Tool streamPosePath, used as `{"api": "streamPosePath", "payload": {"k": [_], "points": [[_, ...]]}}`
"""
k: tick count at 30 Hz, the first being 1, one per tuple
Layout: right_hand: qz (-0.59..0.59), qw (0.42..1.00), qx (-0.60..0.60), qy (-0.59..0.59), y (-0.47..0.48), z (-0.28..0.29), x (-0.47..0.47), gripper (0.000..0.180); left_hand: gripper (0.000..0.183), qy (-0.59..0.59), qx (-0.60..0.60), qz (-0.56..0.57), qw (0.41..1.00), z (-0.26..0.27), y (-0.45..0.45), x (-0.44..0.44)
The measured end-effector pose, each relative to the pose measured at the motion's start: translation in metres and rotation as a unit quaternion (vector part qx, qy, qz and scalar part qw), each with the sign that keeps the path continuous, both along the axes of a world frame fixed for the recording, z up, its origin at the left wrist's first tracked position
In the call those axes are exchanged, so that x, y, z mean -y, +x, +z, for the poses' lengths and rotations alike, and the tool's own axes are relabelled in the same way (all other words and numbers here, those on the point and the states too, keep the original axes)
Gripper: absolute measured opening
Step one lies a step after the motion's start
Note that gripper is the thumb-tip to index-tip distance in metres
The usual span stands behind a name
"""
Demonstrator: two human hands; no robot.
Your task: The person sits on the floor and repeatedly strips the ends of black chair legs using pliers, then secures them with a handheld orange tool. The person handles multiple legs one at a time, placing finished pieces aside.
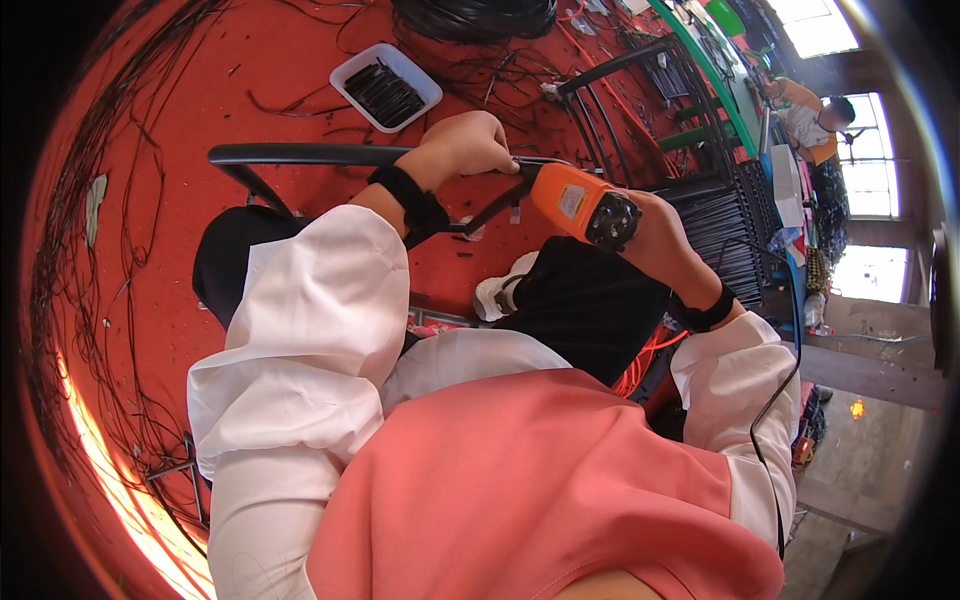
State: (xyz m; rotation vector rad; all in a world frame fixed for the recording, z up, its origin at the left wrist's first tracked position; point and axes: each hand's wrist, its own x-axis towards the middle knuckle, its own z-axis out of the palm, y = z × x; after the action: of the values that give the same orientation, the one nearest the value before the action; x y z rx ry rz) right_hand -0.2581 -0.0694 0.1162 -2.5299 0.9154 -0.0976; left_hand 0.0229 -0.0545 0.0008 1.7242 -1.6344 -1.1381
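My left hand point(469, 144) is closed over the black tubular metal frame point(307, 154), its fingertips pinched close to the frame's right corner. Whether they grip the tube itself or a thin strip on it is hidden. My right hand point(664, 236) is wrapped around an orange handheld power tool point(574, 201) with a black end cap and a label. The tool's dark nose meets the frame just right of my left fingertips. The frame lies across in front of my knees, with its lower bars partly behind my left wrist.
A white plastic tub point(428, 78) of short black strips sits on the red floor point(202, 97). Loose black strands point(135, 247) and a black coil point(476, 16) lie around. More black frames point(652, 60) and a green-edged workbench point(720, 90) stand right, with another person point(814, 120) beyond.
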Motion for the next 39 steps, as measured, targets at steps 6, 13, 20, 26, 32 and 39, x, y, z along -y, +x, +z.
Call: {"api": "streamPosePath", "payload": {"k": [6,13,20,26,32,39], "points": [[-0.017,1.000,-0.015,0.019,0.003,0.000,0.004,0.048,0.036,-0.001,-0.027,-0.020,0.999,0.001,0.004,-0.001],[-0.004,1.000,-0.005,0.011,0.004,0.002,0.004,0.049,0.034,-0.006,-0.004,-0.016,1.000,0.002,0.003,-0.002],[-0.028,0.999,-0.015,0.027,0.004,0.005,0.001,0.049,0.036,-0.018,0.003,-0.016,1.000,0.002,0.003,-0.004],[-0.031,0.998,-0.016,0.043,0.006,0.010,0.001,0.045,0.036,-0.027,-0.003,-0.011,1.000,0.001,0.002,-0.005],[-0.028,0.999,-0.018,0.034,0.007,0.015,-0.001,0.042,0.036,-0.033,-0.007,-0.005,0.999,0.000,0.001,-0.006],[-0.030,0.998,-0.035,0.038,0.013,0.018,-0.002,0.035,0.036,-0.032,0.004,-0.004,0.999,0.004,0.000,-0.010]]}}
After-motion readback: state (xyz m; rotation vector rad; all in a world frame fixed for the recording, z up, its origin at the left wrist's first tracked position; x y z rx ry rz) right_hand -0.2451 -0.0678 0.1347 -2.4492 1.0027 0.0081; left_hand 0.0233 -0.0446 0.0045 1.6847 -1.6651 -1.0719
